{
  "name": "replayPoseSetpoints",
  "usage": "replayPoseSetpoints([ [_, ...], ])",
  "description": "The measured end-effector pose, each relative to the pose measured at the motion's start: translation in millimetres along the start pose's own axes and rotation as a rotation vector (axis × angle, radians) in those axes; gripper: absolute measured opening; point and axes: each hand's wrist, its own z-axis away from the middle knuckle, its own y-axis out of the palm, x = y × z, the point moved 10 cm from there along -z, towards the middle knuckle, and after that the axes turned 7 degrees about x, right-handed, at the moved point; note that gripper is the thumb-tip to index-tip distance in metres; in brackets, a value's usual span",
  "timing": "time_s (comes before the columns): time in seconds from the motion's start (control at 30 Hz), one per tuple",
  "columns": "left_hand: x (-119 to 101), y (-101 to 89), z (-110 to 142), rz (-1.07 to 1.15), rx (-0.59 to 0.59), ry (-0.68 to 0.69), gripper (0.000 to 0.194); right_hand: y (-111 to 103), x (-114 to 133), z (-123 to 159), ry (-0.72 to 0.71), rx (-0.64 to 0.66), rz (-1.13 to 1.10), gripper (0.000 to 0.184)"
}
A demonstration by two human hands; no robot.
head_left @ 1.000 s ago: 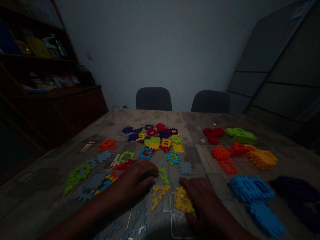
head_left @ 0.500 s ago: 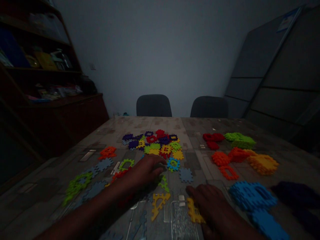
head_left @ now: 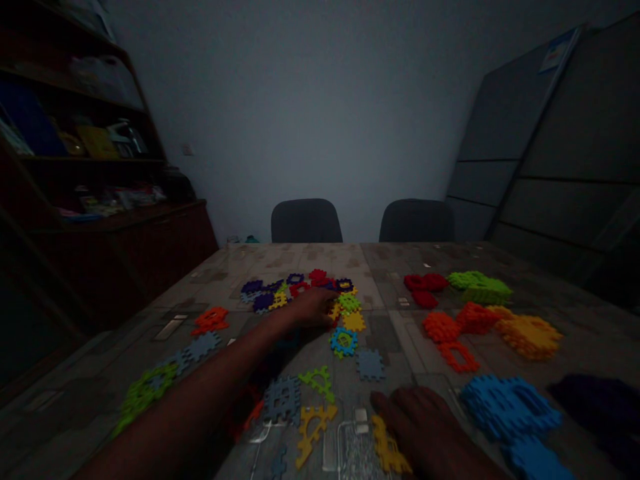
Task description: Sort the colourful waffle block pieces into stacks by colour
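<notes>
My left hand [head_left: 316, 308] reaches over the mixed pile of toothed plastic building pieces. Its fingers and thumb are apart, around a yellow and red piece [head_left: 334, 311], and I see nothing lifted. Close by are a lime green piece [head_left: 349, 303], a yellow square [head_left: 354, 322] and a blue piece with a green centre [head_left: 343, 341]. Low on the table, my right hand [head_left: 425, 420] rests back upward, curled round a yellow toothed piece [head_left: 387, 448] partly hidden by it. Left of that lie a yellow triangular piece [head_left: 314, 430] and a green one [head_left: 320, 381].
Colour-sorted stacks stand on the right: red [head_left: 426, 283], lime green [head_left: 480, 287], orange [head_left: 443, 328], yellow [head_left: 530, 335], blue [head_left: 510, 403] and dark purple [head_left: 595, 400]. Grey squares [head_left: 371, 365] and green pieces [head_left: 150, 393] lie loose. Two chairs [head_left: 306, 220] stand behind the table [head_left: 390, 263].
My left hand has moved forward from beside the blue and green piece onto the pile. A grey windowed piece it covered now shows. My right hand has hardly moved; the view has tilted up slightly.
</notes>
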Motion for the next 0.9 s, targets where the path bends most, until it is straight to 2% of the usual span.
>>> replayPoseSetpoints([
  [0.2,-8.6,6.7,9.5,-0.031,0.02,0.013,0.023,-8.8,3.6,0.7,0.041,0.002,-0.062,0.093],
  [0.27,-2.5,-0.4,14.4,-0.02,-0.004,-0.011,0.022,-11.9,4.4,1.6,0.054,0.025,-0.093,0.093],
  [0.4,15.1,-28.4,27.9,0.054,-0.118,-0.091,0.02,-18.8,5.1,2.4,0.06,0.075,-0.153,0.089],
  [0.5,2.9,-35.6,48.6,0.17,-0.172,-0.071,0.02,-27.1,-2.0,2.7,0.107,0.034,-0.206,0.078],
  [0.57,-22.8,-22.6,67.4,0.261,-0.153,-0.008,0.036,-33.3,-11.3,4.0,0.172,-0.037,-0.261,0.066],
  [0.63,-53.9,1.7,87.1,0.332,-0.1,0.052,0.05,-39.0,-18.3,5.1,0.219,-0.115,-0.36,0.057],
  [0.67,-68.5,15.4,96.0,0.38,-0.07,0.077,0.053,-41.3,-19.7,4.9,0.228,-0.145,-0.425,0.054],
  [0.7,-81.8,31.7,103.1,0.518,-0.007,0.105,0.057,-43.2,-19.4,3.9,0.229,-0.165,-0.495,0.05],
  [0.77,-100.1,52.0,113.0,0.676,0.032,0.125,0.057,-45.2,-15.1,-0.1,0.224,-0.173,-0.625,0.044],
  [0.9,-121.0,60.5,115.5,0.779,0.003,0.174,0.049,-47.5,-8.6,-4.9,0.265,-0.204,-0.791,0.036],
])
